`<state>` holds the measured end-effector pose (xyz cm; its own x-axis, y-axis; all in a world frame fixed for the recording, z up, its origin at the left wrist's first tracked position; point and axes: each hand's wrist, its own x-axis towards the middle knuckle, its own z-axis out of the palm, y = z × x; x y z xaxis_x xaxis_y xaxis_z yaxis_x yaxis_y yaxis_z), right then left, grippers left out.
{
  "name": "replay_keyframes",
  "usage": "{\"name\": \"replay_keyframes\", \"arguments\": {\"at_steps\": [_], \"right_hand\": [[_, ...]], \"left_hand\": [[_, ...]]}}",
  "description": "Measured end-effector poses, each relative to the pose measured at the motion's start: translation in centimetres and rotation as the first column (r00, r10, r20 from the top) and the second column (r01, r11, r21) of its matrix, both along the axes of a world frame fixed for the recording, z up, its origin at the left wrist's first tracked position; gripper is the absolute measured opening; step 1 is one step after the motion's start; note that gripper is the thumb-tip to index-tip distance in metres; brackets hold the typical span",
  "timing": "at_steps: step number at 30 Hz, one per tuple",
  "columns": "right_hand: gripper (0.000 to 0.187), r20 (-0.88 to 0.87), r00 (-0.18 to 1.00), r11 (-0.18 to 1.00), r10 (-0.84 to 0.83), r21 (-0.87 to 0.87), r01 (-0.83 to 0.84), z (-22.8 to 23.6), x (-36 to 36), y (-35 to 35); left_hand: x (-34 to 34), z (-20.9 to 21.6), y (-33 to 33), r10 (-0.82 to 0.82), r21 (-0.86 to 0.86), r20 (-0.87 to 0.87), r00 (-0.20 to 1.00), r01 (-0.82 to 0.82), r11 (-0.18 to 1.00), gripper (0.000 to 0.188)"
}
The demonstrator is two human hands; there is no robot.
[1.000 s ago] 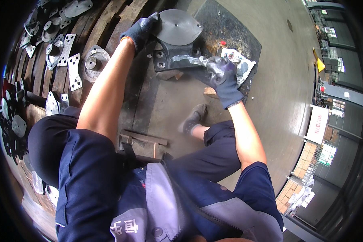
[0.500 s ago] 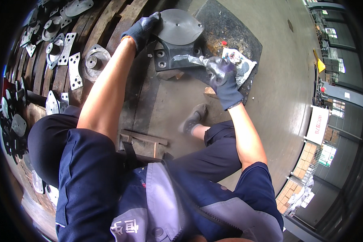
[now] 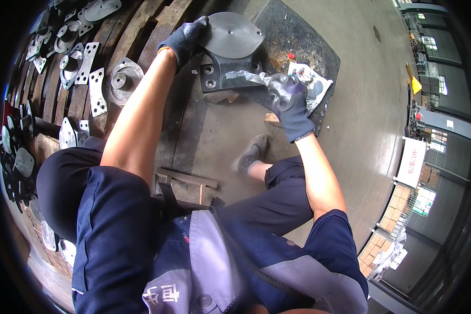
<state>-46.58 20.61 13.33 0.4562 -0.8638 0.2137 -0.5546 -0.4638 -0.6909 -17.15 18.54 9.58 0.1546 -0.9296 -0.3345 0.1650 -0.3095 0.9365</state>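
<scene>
A dark metal bracket with a round flat top [image 3: 229, 35] and a square base with bolt holes [image 3: 210, 76] stands tilted in front of me. My left hand [image 3: 190, 35], in a dark work glove, has its fingers closed on the left rim of the round top. My right hand [image 3: 288, 93], gloved and smeared grey, is closed at the near right of the base. From its fingers a crumpled pale grey strip [image 3: 246, 77] runs left along the base's near face. Whether the strip is cloth, paper or film I cannot tell.
A stained dark board [image 3: 303, 36] lies beyond the bracket, with a smeared white sheet [image 3: 319, 86] and a small red bit [image 3: 291, 56] on it. On the left, a wooden pallet [image 3: 133, 34] bears several metal plates and flanges [image 3: 124, 81]. A wooden frame [image 3: 186, 178] is near my legs.
Almost nothing moves. My right hand shifts very slightly with the strip, while my left hand and the bracket stay in place.
</scene>
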Motion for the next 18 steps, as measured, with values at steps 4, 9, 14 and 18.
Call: {"name": "replay_keyframes", "arguments": {"at_steps": [4,9,14,18], "right_hand": [[0.028,-0.004,0.998,0.997,0.066,0.045,-0.065,1.4,0.3,1.3],[0.030,0.362,0.888,0.767,-0.284,0.642,-0.016,1.7,1.7,4.7],[0.036,0.308,0.804,0.626,-0.509,0.773,0.101,2.1,3.7,6.6],[0.040,0.393,0.703,0.631,-0.593,0.770,0.101,1.0,3.8,7.5]], "left_hand": [[0.6,-1.1,0.0,-0.046,-0.114,0.276,0.960,0.080,0.990,0.043],[-0.3,0.1,0.9,0.008,0.071,-0.051,0.999,-0.004,0.997,0.043],[0.1,0.2,0.9,0.001,0.120,-0.033,0.999,0.003,0.993,0.043],[-0.4,1.1,1.2,-0.001,0.090,-0.006,1.000,0.002,0.996,0.039]]}}
